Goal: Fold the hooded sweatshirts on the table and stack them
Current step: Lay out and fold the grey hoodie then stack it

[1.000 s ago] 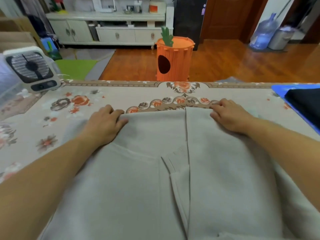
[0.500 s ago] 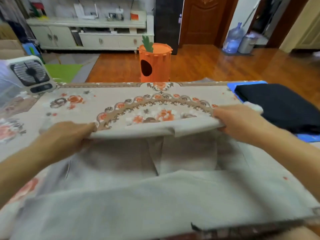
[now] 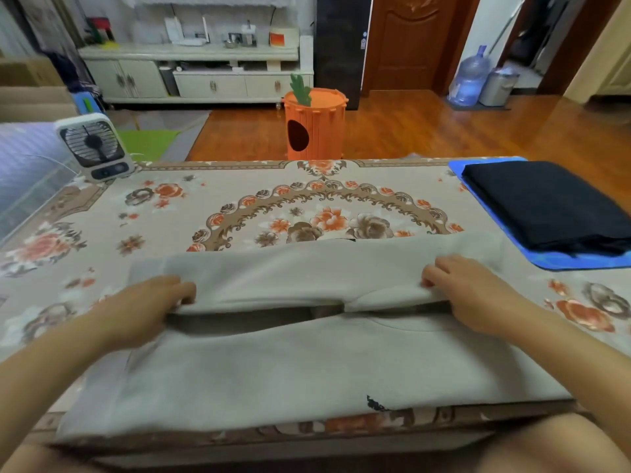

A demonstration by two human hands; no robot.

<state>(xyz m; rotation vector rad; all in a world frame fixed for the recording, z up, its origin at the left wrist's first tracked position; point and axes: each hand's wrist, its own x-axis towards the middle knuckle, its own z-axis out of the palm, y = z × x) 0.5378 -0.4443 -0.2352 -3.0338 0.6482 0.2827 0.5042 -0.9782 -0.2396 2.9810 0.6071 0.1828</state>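
Both hands, left hand [image 3: 150,302] and right hand [image 3: 467,288], pinch the grey sweatshirt [image 3: 307,363] fold's ends so it lands square on the desk [image 3: 102,233].

A home living room: glossy wooden floor [image 3: 426,131], white sideboard [image 3: 205,73] at the far wall, carved wooden door [image 3: 409,39], floral-covered table [image 3: 239,199] near.
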